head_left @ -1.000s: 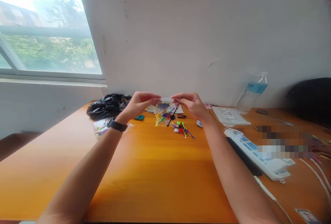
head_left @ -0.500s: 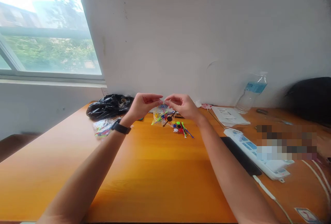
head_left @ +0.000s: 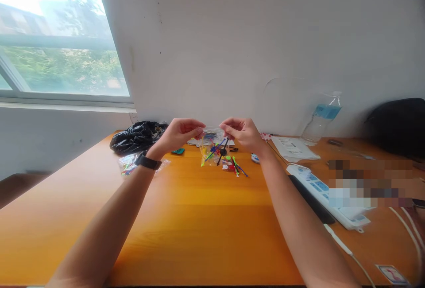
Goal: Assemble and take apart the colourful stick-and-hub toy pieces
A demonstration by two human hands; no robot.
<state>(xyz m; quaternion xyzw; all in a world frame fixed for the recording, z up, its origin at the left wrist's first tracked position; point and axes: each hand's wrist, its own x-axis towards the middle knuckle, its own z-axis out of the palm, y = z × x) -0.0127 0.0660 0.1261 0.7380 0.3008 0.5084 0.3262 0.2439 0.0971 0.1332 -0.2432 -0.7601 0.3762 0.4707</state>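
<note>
The left hand (head_left: pixel 181 135) and the right hand (head_left: pixel 244 134) hold a clear bag (head_left: pixel 211 131) between them above the far part of the table (head_left: pixel 186 212). The left thumb and fingers are pinched narrow on the bag's upper left corner; the right ones pinch its upper right side just as closely. Black clock hands (head_left: pixel 223 151) and colourful sticks (head_left: pixel 215 148) show at the bag. Near its lower right, a small pile of plastic pieces (head_left: pixel 235 167) lies on the table. A black watch (head_left: pixel 148 161) circles the left wrist.
</note>
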